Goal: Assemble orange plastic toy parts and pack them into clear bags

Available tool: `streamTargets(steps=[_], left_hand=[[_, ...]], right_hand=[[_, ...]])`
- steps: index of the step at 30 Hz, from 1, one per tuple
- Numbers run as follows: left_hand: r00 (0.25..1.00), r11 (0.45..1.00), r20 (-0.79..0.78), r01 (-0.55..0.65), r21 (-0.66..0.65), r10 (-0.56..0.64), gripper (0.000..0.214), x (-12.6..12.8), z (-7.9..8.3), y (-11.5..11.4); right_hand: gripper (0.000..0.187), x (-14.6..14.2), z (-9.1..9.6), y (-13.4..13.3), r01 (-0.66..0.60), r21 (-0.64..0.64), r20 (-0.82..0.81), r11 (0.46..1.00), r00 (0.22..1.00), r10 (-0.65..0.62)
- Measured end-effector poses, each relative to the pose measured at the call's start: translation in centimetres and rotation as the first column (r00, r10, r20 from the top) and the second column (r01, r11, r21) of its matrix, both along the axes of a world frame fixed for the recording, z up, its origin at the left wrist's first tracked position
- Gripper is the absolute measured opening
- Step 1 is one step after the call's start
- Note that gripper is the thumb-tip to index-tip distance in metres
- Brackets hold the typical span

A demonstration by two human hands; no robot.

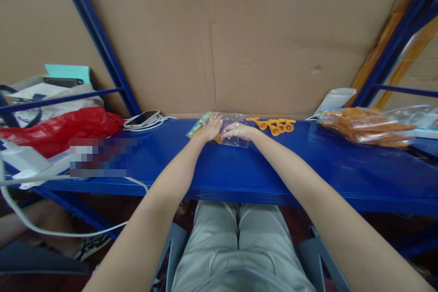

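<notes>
Both my arms reach across a blue metal shelf (212, 169) to its far edge. My left hand (212, 128) lies flat with fingers stretched, pressing on a clear plastic bag (234, 139) and next to a colourful printed card (199, 124). My right hand (236, 131) is inside or under the clear bag, fingers curled around something orange I cannot make out. Just right of my hands lie several loose orange plastic toy pieces (275, 125).
A cardboard sheet (260, 41) backs the shelf. A phone with white cable (143, 119) and a red plastic bag (61, 130) sit left. A pile of bagged orange pieces (366, 127) sits right. Blue uprights (102, 41) frame the bay. Another person's foot (92, 244) shows lower left.
</notes>
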State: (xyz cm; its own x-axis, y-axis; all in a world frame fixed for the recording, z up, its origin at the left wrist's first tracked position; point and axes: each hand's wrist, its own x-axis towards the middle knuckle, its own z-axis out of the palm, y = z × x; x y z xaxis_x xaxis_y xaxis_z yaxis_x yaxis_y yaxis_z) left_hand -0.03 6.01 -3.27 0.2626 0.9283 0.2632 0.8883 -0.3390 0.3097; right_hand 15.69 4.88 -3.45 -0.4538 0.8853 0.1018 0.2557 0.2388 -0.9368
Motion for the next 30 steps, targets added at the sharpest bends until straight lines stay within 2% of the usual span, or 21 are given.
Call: streamTargets(steps=[5, 10, 13, 15, 18, 20, 22, 23, 24, 25, 27, 30], left_hand=[[1.0, 1.0, 0.012, 0.019, 0.009, -0.02, 0.06, 0.0, 0.0, 0.1], [1.0, 0.996, -0.009, -0.018, -0.087, 0.017, 0.061, 0.1, -0.3, 0.5], [0.999, 0.992, -0.029, -0.022, -0.124, 0.018, 0.063, 0.2, -0.4, 0.7], [0.999, 0.993, -0.036, -0.02, -0.12, 0.015, 0.063, 0.2, -0.4, 0.8], [0.998, 0.994, -0.045, -0.036, -0.103, 0.032, 0.063, 0.4, -0.4, 0.8], [0.998, 0.992, -0.052, -0.047, -0.118, 0.041, 0.064, 0.5, -0.4, 0.7], [0.998, 0.988, -0.055, -0.047, -0.146, 0.039, 0.065, 0.6, -0.3, 0.6], [0.998, 0.987, -0.054, -0.046, -0.153, 0.038, 0.065, 0.6, -0.2, 0.5], [0.998, 0.987, -0.052, -0.045, -0.152, 0.038, 0.065, 0.6, -0.2, 0.5], [0.998, 0.989, -0.047, -0.044, -0.143, 0.037, 0.065, 0.6, -0.2, 0.5], [0.999, 0.992, -0.038, -0.039, -0.119, 0.035, 0.064, 0.5, -0.3, 0.4], [0.999, 0.992, -0.031, -0.033, -0.122, 0.029, 0.065, 0.3, -0.5, 0.4]], right_hand=[[0.011, -0.3, 0.1, 0.0, -0.04, -0.038, -0.008, 0.999, 0.999, 0.039], [0.013, -0.6, 0.3, -0.3, -0.037, 0.018, -0.007, 0.999, 0.999, 0.037], [0.015, 0.1, 0.9, -0.7, -0.024, 0.069, 0.063, 0.997, 0.998, 0.02], [0.015, 1.3, 1.5, -0.8, 0.021, 0.131, 0.135, 0.991, 0.99, -0.039], [0.015, 4.4, 2.2, -0.6, 0.173, 0.228, 0.232, 0.958, 0.946, -0.226], [0.021, 6.9, 2.2, -0.6, 0.305, 0.347, 0.262, 0.887, 0.876, -0.404], [0.033, 9.2, 1.6, -0.7, 0.439, 0.537, 0.249, 0.72, 0.733, -0.633], [0.04, 10.3, 1.2, -0.8, 0.459, 0.609, 0.26, 0.647, 0.655, -0.709], [0.045, 11.1, 0.7, -1.0, 0.429, 0.657, 0.31, 0.621, 0.597, -0.74], [0.05, 11.8, 0.3, -1.1, 0.385, 0.674, 0.381, 0.63, 0.55, -0.743], [0.052, 12.6, -0.4, -1.3, 0.321, 0.655, 0.504, 0.684, 0.489, -0.712], [0.048, 12.7, -0.7, -1.3, 0.254, 0.638, 0.579, 0.727, 0.463, -0.671]])
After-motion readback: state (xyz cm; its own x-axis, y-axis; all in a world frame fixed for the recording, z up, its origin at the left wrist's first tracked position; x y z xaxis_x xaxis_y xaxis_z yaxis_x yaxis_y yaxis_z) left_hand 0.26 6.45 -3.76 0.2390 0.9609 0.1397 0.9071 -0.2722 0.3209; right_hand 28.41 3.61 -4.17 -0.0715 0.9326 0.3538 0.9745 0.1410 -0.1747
